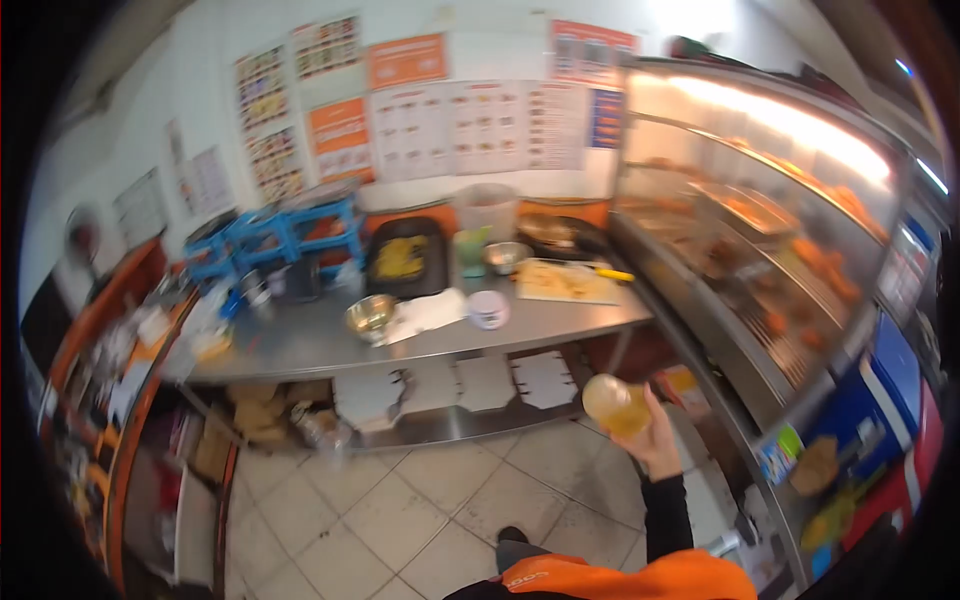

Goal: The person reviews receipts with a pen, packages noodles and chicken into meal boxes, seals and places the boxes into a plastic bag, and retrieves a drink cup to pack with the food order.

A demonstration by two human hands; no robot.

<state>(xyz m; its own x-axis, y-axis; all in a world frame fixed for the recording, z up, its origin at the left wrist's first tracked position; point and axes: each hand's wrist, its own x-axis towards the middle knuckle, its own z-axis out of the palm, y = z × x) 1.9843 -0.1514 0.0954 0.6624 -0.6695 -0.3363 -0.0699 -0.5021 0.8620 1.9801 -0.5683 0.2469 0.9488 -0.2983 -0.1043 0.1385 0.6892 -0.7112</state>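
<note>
My right hand (655,440) is raised in front of me at the right, its fingers closed round a clear rounded container (615,405) with yellowish contents. The picture is blurred, and I cannot tell what the contents are. The black sleeve behind this hand meets my orange apron (640,578). My left hand is out of view. Beyond the container stands a steel worktable (430,350), bearing a metal bowl (371,316), a white round tub (488,310), a black tray (406,285) of yellow food and a cutting board (540,290) with pale pieces of food.
A lit glass food cabinet (760,220) fills the right side. A knife with a yellow handle (614,275) lies by the board. Blue plastic stools (290,235) sit at the table's back left. Shelves (130,420) run along the left. A blue cooler box (880,390) stands at far right.
</note>
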